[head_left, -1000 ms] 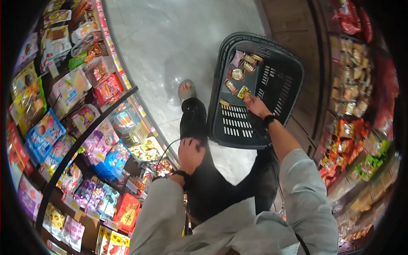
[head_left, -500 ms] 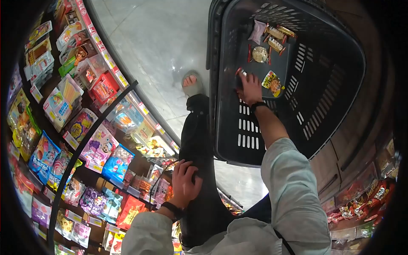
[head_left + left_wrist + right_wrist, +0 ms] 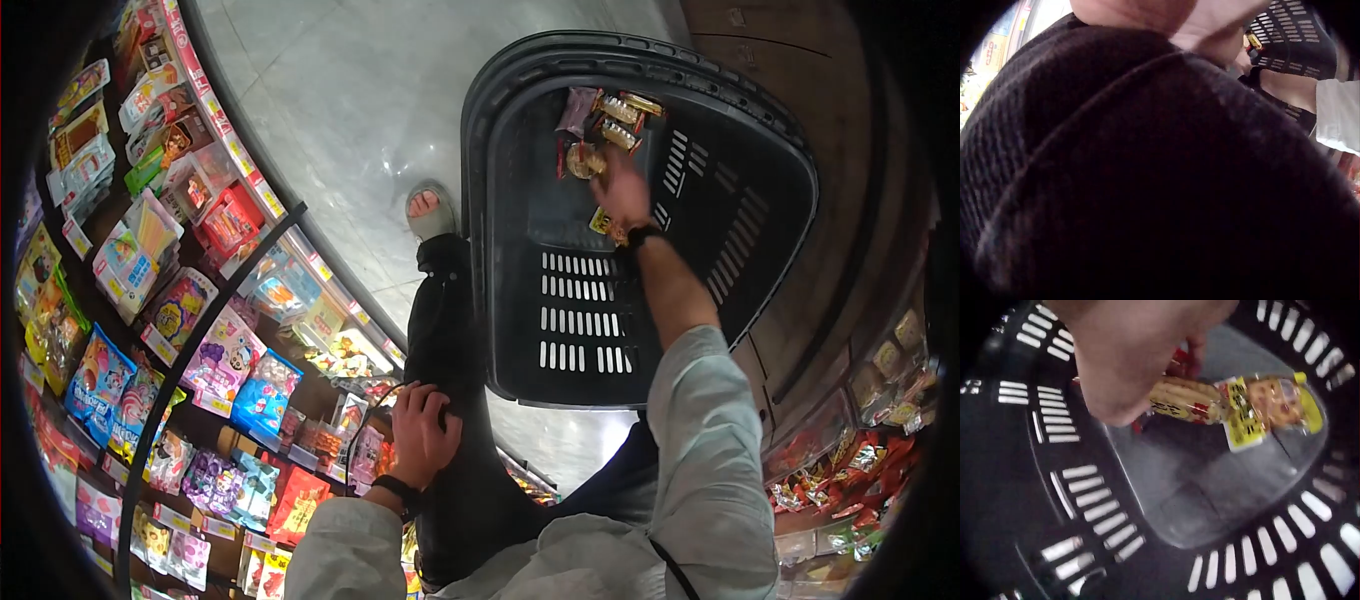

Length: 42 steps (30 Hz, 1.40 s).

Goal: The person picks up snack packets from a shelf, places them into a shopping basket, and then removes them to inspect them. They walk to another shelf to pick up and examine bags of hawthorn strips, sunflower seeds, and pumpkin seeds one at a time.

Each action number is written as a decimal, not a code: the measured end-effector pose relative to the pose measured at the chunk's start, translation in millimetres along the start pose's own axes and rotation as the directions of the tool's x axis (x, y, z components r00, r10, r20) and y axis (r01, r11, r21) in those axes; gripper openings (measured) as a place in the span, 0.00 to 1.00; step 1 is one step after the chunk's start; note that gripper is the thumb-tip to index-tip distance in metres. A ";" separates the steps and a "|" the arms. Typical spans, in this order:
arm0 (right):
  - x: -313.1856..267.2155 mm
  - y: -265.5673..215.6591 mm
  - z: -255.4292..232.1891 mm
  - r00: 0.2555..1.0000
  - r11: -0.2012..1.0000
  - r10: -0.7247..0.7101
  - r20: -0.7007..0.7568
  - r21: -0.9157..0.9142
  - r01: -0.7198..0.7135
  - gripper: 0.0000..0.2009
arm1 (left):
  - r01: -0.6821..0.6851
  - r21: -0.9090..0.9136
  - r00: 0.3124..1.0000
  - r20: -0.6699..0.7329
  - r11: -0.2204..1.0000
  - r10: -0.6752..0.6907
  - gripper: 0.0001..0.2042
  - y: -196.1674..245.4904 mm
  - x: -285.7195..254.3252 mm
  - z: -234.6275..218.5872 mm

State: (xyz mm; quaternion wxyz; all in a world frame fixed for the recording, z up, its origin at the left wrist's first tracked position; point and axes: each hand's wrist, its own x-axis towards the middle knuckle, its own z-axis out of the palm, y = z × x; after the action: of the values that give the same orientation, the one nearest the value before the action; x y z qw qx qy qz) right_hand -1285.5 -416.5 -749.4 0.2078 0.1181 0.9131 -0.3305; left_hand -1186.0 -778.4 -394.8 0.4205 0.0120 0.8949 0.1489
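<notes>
The shopping basket [image 3: 478,240] surrounds my right hand [image 3: 625,190], which grips a gold-wrapped snack packet [image 3: 1185,403]. My left hand [image 3: 422,437], relaxed and holding nothing, rests on my dark trousers [image 3: 480,490]. The packet looks light, its film slippery, its filling probably crumbly: best pinched gently mid-length. Its yellow label [image 3: 1175,409] has dark characters, too blurred to read.

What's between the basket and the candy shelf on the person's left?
Grey floor, plus the person's left foot in a sandal and a dark trouser leg. Head view shows it, between basket and candy shelf.
</notes>
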 end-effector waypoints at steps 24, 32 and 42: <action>115.4 33.3 -14.6 0.944 0.920 0.290 0.160 -0.320 -0.228 0.36 | 0.067 0.020 0.997 0.028 0.998 -0.067 0.12 3.9 7.6 -11.1; 86.8 26.3 -1.9 0.949 0.939 0.297 0.109 -0.216 -0.269 0.37 | 0.063 -0.001 0.998 0.017 0.998 -0.063 0.12 3.4 8.8 -13.1; 88.5 2.3 -53.8 0.986 0.975 0.164 0.001 -0.154 -0.162 0.45 | 0.056 -0.014 0.998 0.013 0.998 -0.056 0.11 0.8 6.4 -13.5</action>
State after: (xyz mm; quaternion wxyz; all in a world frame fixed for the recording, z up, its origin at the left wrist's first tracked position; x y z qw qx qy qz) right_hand -1379.3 -372.8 -753.8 0.2489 0.1740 0.9215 -0.2419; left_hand -1200.4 -780.1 -391.2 0.4301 -0.0152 0.8912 0.1435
